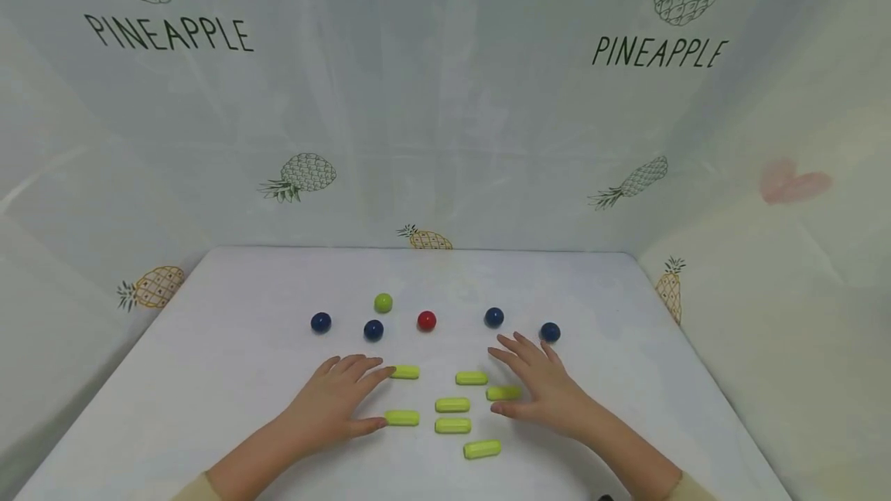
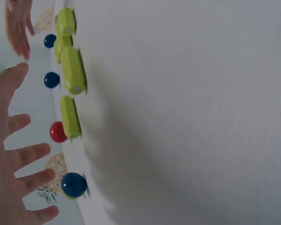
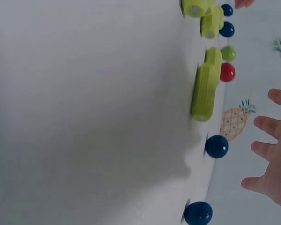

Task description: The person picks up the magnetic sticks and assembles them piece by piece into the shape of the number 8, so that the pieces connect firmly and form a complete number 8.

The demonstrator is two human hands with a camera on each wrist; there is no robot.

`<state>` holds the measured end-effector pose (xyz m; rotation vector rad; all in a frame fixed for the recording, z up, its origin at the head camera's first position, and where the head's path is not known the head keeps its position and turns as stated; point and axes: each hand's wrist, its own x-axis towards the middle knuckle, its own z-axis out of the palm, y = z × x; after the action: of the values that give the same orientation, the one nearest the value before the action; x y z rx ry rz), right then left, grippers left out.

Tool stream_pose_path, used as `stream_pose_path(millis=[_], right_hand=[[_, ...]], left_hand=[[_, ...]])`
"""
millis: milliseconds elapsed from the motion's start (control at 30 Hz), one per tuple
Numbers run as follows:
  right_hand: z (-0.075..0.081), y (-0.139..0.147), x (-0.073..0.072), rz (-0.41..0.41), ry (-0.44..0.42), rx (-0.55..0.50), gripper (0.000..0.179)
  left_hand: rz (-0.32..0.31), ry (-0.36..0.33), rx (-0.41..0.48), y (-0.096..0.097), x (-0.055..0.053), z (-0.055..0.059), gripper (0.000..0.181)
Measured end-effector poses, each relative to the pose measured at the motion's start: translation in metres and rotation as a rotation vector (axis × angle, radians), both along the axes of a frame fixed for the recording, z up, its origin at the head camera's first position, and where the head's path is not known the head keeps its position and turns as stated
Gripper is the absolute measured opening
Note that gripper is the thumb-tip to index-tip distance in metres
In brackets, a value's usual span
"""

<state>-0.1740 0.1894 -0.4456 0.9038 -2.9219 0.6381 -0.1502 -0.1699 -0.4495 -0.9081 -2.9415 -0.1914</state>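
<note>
My left hand (image 1: 336,400) hovers over the table with fingers spread, at the left ends of two yellow-green ribbed sticks, the upper stick (image 1: 406,372) and the lower stick (image 1: 402,417). On the other side, my right hand (image 1: 539,385) is held over the table, fingers apart, close to another yellow-green stick (image 1: 503,393) that it partly covers. Neither hand grips anything. Several more such sticks lie between the hands, among them a front one (image 1: 482,449). In the left wrist view the spread fingers (image 2: 30,154) stand apart from the sticks.
Behind the sticks lie a red ball (image 1: 427,321), a green ball (image 1: 383,302) and several dark blue balls, one at the left (image 1: 321,322) and one by the right fingertips (image 1: 550,332). A pineapple-print cloth (image 1: 445,99) hangs behind the white table (image 1: 244,292).
</note>
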Motion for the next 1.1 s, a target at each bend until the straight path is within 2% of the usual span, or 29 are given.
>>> stream_pose_path(millis=[200,467,667,833,933,1100], right_hand=[[0.000,-0.014,-0.001,0.039,-0.070,-0.003,0.076],[0.000,-0.029,-0.001,0.108,-0.114,0.006,0.076],[-0.001,-0.037,-0.001,0.164,-0.088,0.020,0.074],[-0.002,-0.042,-0.001,0.208,-0.065,0.042,0.070],[-0.001,-0.046,-0.001,0.216,-0.077,0.065,0.067],[0.002,-0.053,-0.003,0.218,-0.117,0.098,0.061]], left_hand=[[-0.014,-0.016,-0.008,0.008,-0.001,-0.002,0.065],[-0.032,-0.061,-0.009,0.018,-0.003,-0.003,0.063],[-0.038,-0.091,-0.029,0.025,-0.004,-0.003,0.061],[-0.072,-0.045,-0.037,0.028,-0.006,-0.004,0.056],[-0.086,-0.035,-0.048,0.030,-0.007,-0.004,0.053],[-0.091,-0.075,-0.073,0.033,-0.009,-0.003,0.047]])
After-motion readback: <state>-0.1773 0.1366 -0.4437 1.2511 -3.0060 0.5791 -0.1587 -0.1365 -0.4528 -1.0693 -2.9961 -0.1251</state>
